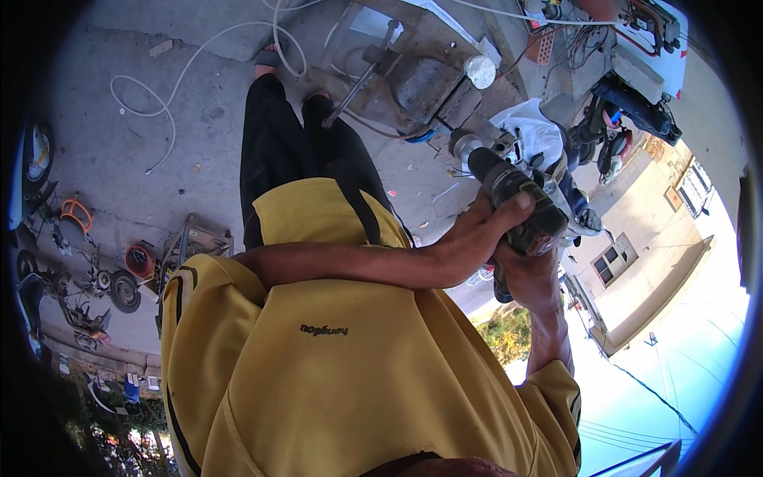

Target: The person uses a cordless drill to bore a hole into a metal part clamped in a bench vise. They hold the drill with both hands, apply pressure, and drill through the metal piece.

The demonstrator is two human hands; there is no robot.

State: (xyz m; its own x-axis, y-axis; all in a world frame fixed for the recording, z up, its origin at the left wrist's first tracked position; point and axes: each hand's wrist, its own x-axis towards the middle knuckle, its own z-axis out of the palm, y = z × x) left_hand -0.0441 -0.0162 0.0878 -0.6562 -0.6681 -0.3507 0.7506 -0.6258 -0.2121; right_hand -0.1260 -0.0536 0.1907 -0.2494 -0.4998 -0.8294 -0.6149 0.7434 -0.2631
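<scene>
A dark cordless drill [497, 179] with a silver chuck points up and left toward a worn metal fixture [417, 87] with rods and a bar handle. A thin dark shaft runs from the chuck area toward the fixture. My left hand [497, 215] reaches across my body and is closed on the drill's body, thumb on top. Below it my right hand [520, 270] grips the drill's lower part, partly hidden by the tool. A white round container [479, 71] sits on the fixture, and a crumpled white bag [524, 131] lies beside the chuck.
A looping pale hose [171, 107] lies on the concrete floor [187, 191]. Motorbikes and wheels [123, 290] stand at the left, near an orange ring-shaped part [77, 211]. Cables, tools and dark equipment [636, 107] crowd the upper right. A pale building [636, 238] stands beyond.
</scene>
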